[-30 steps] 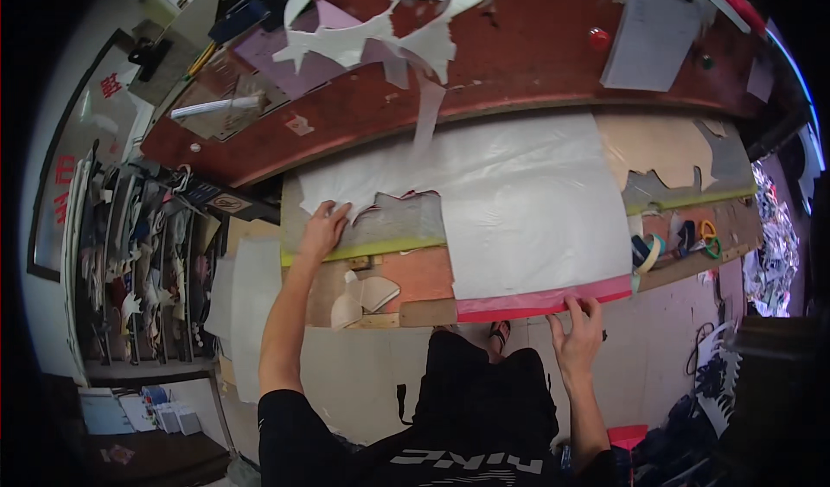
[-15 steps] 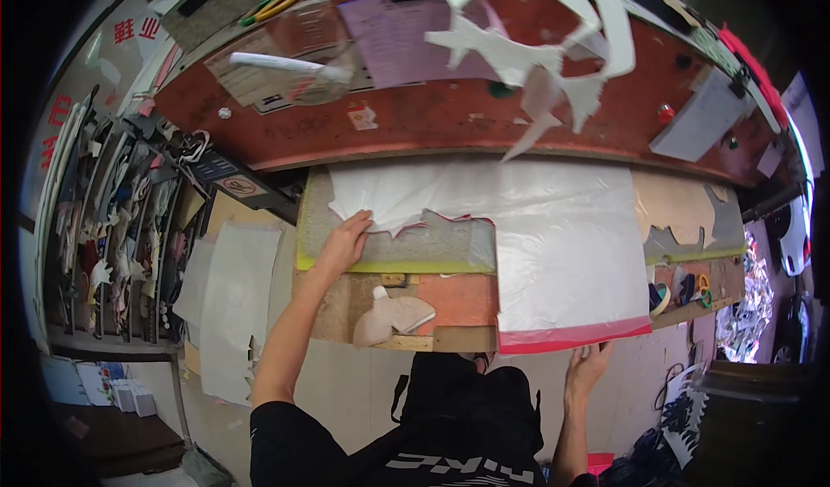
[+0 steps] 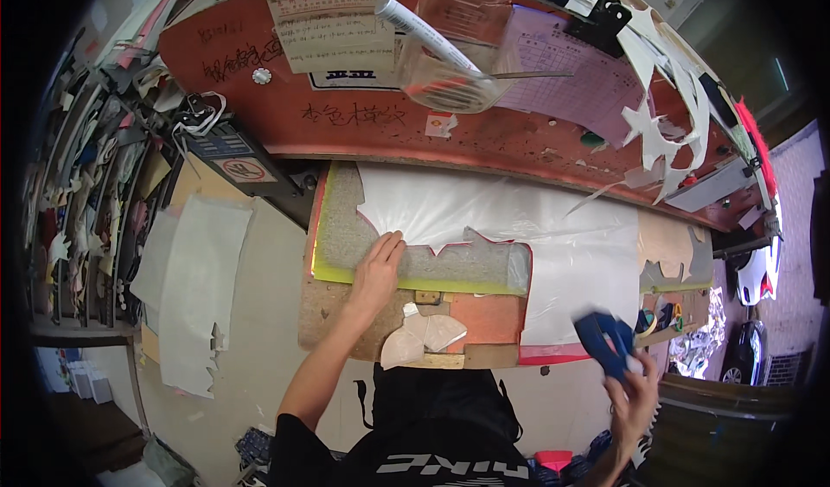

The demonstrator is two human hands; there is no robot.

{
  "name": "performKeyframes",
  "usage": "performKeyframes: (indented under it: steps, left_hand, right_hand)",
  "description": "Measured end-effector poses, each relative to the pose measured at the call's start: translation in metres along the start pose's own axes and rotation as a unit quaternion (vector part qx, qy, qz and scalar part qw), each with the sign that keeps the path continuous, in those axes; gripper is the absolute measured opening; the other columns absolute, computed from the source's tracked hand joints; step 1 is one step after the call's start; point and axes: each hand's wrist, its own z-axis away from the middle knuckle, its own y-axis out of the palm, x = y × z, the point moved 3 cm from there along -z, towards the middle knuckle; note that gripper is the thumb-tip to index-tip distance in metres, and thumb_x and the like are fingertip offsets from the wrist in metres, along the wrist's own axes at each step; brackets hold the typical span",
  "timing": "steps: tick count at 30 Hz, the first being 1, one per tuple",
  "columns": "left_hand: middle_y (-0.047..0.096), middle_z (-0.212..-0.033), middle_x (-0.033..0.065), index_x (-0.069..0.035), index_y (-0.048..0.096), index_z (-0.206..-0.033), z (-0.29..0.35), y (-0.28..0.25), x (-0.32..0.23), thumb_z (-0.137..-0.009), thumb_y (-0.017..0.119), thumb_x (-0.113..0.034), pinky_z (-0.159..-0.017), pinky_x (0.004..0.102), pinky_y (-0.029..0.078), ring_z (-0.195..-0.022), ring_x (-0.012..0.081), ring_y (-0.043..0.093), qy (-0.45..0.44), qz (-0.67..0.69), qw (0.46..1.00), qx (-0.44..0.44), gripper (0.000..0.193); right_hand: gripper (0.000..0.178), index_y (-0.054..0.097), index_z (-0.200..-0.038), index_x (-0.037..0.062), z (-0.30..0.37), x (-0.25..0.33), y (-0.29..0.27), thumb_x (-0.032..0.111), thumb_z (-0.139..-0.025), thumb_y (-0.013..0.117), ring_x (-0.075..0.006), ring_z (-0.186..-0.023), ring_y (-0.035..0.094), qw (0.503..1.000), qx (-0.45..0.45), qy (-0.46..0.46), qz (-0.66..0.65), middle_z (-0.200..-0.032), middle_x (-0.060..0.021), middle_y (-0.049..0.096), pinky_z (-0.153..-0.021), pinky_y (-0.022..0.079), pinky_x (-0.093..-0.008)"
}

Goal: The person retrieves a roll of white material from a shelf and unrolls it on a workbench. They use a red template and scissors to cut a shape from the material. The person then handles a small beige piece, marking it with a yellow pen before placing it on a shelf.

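A large white sheet with a red underside edge and a jagged cut-out front lies on a grey board with yellow-green sides. My left hand rests on the sheet's cut edge, fingers stretched out and lying flat. Over the sheet's front right corner, my right hand grips a dark blue, curved, frame-like piece with a pale strip in it; motion blurs it, and its exact kind cannot be told. Several beige cut pieces lie at the bench's front edge, near my left forearm.
Behind the sheet rises a reddish-brown panel with papers, a clear plastic box and a white marker. White scrap hangs at its right. Scissors lie at the bench's right end. Crowded racks stand left.
My right hand has left the sheet's red front edge and now holds the blue piece to the right. My left hand stays on the cut edge. The view has shifted.
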Motion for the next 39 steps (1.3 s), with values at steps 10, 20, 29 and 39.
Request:
performKeyframes:
  steps: [10, 20, 29, 39]
  left_hand:
    - [0.055, -0.131, 0.02, 0.008, 0.06, -0.12, 0.006, -0.009, -0.013, -0.081, 0.054, 0.006, -0.102, 0.0423, 0.048, -0.126, 0.0355, 0.052, -0.06, 0.0, 0.998, 0.007, 0.04]
    - [0.063, -0.118, 0.0197, 0.006, 0.063, -0.111, -0.001, -0.012, -0.005, -0.088, 0.056, 0.001, -0.092, 0.0445, 0.051, -0.108, 0.0361, 0.062, -0.096, 0.047, 0.994, -0.016, 0.024]
    - [0.062, -0.102, 0.0188, 0.008, 0.06, -0.104, -0.019, -0.011, 0.027, -0.086, 0.067, -0.003, -0.072, 0.0458, 0.053, -0.084, 0.0367, 0.066, -0.226, 0.16, 0.957, -0.085, 0.023]
    - [0.063, -0.095, 0.0176, 0.007, 0.021, -0.152, -0.027, -0.005, 0.05, -0.076, 0.077, -0.002, -0.066, 0.0352, 0.052, -0.067, 0.0218, 0.061, -0.246, 0.205, 0.947, -0.038, 0.095]
  right_hand:
    - [0.018, 0.064, -0.086, -0.0016, -0.103, 0.072, 0.327, 0.01, -0.078, 0.076, -0.0299, -0.089, 0.062, 0.905, 0.172, -0.386, 0.054, -0.091, -0.0123, 0.059, -0.074, 0.054, -0.0396]
    - [0.017, 0.067, -0.087, 0.0, -0.117, 0.067, 0.377, 0.013, -0.078, 0.072, -0.0297, -0.102, 0.06, 0.856, 0.18, -0.468, 0.126, -0.103, -0.012, 0.062, -0.083, 0.053, -0.039]
    - [0.03, 0.063, -0.101, -0.0043, -0.159, 0.058, 0.344, 0.021, -0.086, 0.072, -0.0381, -0.091, 0.066, 0.961, 0.215, -0.171, -0.036, -0.105, -0.0241, 0.064, -0.08, 0.053, -0.0432]
    - [0.057, 0.056, -0.131, 0.0108, -0.141, 0.034, 0.347, 0.024, -0.081, 0.078, -0.033, -0.096, 0.063, 0.933, 0.268, -0.236, -0.032, -0.12, -0.0204, 0.056, -0.084, 0.053, -0.0409]
